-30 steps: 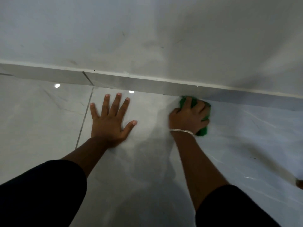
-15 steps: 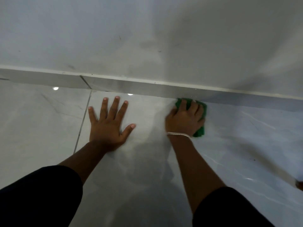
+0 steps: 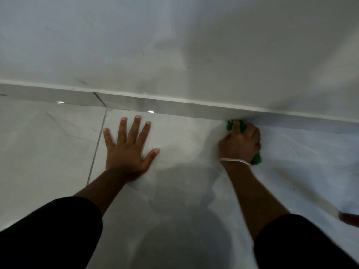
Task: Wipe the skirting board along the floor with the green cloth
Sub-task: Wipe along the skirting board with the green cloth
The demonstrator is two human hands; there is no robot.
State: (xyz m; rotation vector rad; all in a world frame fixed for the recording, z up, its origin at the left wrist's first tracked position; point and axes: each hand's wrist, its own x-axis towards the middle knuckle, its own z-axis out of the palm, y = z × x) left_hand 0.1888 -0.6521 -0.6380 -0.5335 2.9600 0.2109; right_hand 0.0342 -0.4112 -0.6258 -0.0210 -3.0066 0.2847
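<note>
A grey skirting board (image 3: 174, 106) runs across the view where the white wall meets the tiled floor. My right hand (image 3: 240, 143) is closed around the green cloth (image 3: 256, 159) and presses it against the foot of the board; only small green bits show by the fingertips and near the wrist. A thin white band circles that wrist. My left hand (image 3: 128, 150) lies flat on the floor with its fingers spread, a little short of the board, holding nothing.
Glossy pale floor tiles (image 3: 48, 152) have a grout line (image 3: 97, 144) just left of my left hand. A joint (image 3: 100, 99) splits the skirting board at the left. Part of a foot (image 3: 349, 220) shows at the right edge.
My right hand has slid the cloth to the right along the skirting board and bunched it tighter. My left hand has stayed planted on the floor.
</note>
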